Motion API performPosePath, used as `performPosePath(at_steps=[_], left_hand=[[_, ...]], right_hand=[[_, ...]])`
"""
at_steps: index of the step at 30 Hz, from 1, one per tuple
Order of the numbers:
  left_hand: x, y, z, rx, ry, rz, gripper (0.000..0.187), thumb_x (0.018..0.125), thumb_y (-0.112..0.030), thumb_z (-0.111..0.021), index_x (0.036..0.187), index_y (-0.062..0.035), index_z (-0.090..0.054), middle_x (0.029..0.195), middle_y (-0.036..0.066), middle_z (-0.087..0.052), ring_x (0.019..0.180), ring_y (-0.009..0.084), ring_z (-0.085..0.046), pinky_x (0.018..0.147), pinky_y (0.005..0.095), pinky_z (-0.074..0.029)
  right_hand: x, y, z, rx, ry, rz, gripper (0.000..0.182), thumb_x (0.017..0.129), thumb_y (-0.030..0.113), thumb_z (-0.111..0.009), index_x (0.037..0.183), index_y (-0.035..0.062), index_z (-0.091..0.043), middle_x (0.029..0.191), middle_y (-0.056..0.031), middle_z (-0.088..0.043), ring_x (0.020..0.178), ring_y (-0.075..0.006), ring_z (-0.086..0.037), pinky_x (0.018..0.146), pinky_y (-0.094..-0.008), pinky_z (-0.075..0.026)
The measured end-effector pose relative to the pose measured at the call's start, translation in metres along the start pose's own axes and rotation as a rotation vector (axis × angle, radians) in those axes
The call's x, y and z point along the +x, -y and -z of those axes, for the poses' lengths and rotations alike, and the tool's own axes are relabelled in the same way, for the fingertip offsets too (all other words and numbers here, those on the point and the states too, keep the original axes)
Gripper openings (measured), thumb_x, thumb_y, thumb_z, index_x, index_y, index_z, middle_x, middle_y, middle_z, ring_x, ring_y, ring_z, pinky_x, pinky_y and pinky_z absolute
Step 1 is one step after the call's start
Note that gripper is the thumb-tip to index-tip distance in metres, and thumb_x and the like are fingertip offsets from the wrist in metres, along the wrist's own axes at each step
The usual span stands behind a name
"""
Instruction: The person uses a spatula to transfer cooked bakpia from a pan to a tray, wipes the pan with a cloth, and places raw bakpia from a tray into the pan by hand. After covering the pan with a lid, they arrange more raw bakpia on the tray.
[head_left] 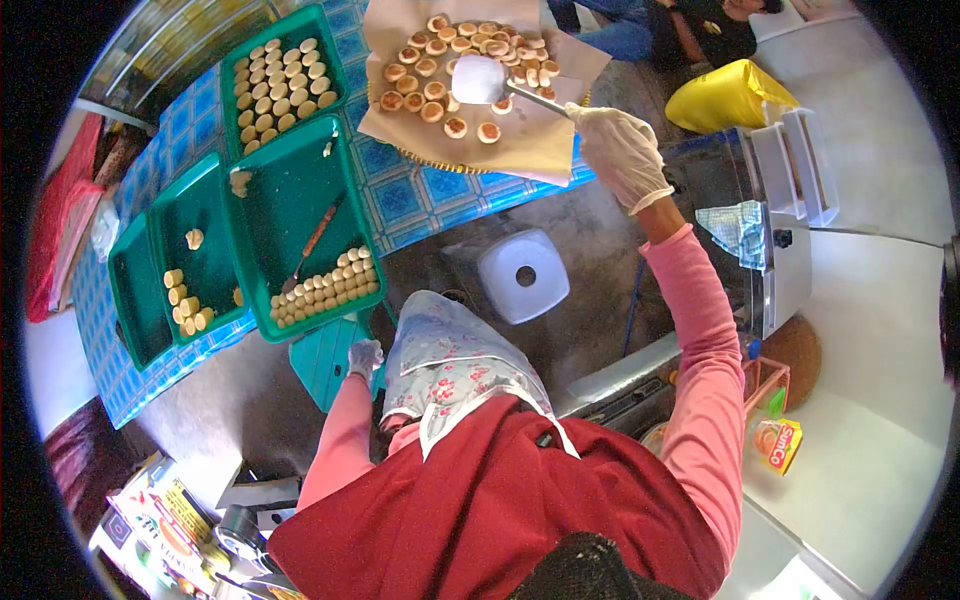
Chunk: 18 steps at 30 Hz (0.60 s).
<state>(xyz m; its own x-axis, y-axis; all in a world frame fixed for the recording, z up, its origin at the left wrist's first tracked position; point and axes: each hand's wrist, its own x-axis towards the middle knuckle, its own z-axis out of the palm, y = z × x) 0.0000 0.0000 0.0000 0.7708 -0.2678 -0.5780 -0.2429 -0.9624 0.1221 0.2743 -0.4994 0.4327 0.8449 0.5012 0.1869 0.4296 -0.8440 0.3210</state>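
Nearest to us is our floral apron, with our left hand, gloved, low beside a green stool; we cannot tell whether its grip is wide, narrow or holding anything. Ahead, on a tabletop covered in blue checked cloth, a green tray carries pale rounds packed along its near end and a brown-handled tool lying loose. To the right of the trays, our gloved right hand reaches out, its grip closed around the handle of a spatula. The wide blade is over browned rounds, which lie scattered and clustered on brown paper; we cannot tell whether it touches them. We judge that a low, quick sweep could knock rounds together or drag the paper, because they sit close around the blade and the paper looks loose. The nearest rounds could slide towards the tabletop's edge if pushed our way. Farthest off, another person is partly visible.
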Motion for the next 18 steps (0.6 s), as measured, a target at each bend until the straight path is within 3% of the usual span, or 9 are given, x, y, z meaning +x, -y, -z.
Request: performPosePath(at_steps=[5, 8, 11, 14, 17, 18], left_hand=[[0.002, -0.009, 0.025, -0.095, 0.151, 0.022, 0.012, 0.077, -0.026, -0.071, 0.067, -0.0209, -0.07, 0.07, 0.004, -0.071, 0.07, 0.0223, -0.072, 0.054, 0.0379, -0.054], [0.008, -0.011, 0.023, 0.022, 0.059, -0.031, 0.011, 0.078, -0.025, -0.07, 0.067, -0.0226, -0.07, 0.066, 0.003, -0.069, 0.065, 0.0214, -0.072, 0.051, 0.0368, -0.053], [0.041, 0.016, -0.029, -0.838, 0.221, 0.133, 0.011, 0.077, -0.024, -0.07, 0.067, -0.0224, -0.071, 0.065, 0.003, -0.069, 0.065, 0.0219, -0.072, 0.051, 0.0371, -0.053], [0.036, 0.004, -0.013, -0.111, 0.092, 0.019, 0.011, 0.077, -0.025, -0.069, 0.066, -0.0212, -0.071, 0.067, 0.005, -0.07, 0.066, 0.0228, -0.072, 0.052, 0.0373, -0.054], [0.013, -0.012, 0.043, 0.032, 0.073, -0.037, 0.009, 0.074, -0.025, -0.069, 0.067, -0.0205, -0.071, 0.072, 0.008, -0.072, 0.071, 0.0252, -0.073, 0.055, 0.0379, -0.055], [0.01, -0.014, 0.053, 0.051, 0.095, -0.03, 0.009, 0.075, -0.024, -0.068, 0.067, -0.0206, -0.071, 0.073, 0.009, -0.072, 0.071, 0.026, -0.073, 0.056, 0.0391, -0.055]], right_hand=[[-0.006, -0.012, -0.006, 0.316, 0.0, -0.164, 0.02, 0.093, 0.012, -0.052, 0.11, 0.0039, -0.061, 0.091, -0.0108, -0.063, 0.09, -0.0247, -0.062, 0.081, -0.0359, -0.05], [-0.003, -0.011, 0.004, 0.184, 0.115, -0.165, 0.02, 0.093, 0.014, -0.052, 0.108, 0.0048, -0.063, 0.087, -0.0137, -0.066, 0.087, -0.0271, -0.065, 0.077, -0.0392, -0.051], [0.008, -0.001, 0.024, 0.238, 0.19, -0.297, 0.022, 0.092, 0.015, -0.053, 0.106, 0.0047, -0.066, 0.086, -0.0174, -0.068, 0.087, -0.0306, -0.067, 0.075, -0.0415, -0.051], [0.005, -0.002, -0.003, 0.238, 0.087, -0.257, 0.024, 0.091, 0.015, -0.053, 0.106, 0.0034, -0.068, 0.085, -0.0188, -0.069, 0.086, -0.0329, -0.068, 0.073, -0.0426, -0.052], [0.003, 0.003, 0.005, 0.289, 0.102, -0.288, 0.028, 0.089, 0.014, -0.053, 0.11, 0.0034, -0.068, 0.083, -0.0196, -0.069, 0.085, -0.0342, -0.068, 0.073, -0.0426, -0.052], [-0.014, -0.003, -0.016, 0.222, -0.23, -0.112, 0.031, 0.087, 0.013, -0.054, 0.113, 0.0067, -0.069, 0.089, -0.0184, -0.071, 0.082, -0.0339, -0.069, 0.07, -0.0419, -0.053]])
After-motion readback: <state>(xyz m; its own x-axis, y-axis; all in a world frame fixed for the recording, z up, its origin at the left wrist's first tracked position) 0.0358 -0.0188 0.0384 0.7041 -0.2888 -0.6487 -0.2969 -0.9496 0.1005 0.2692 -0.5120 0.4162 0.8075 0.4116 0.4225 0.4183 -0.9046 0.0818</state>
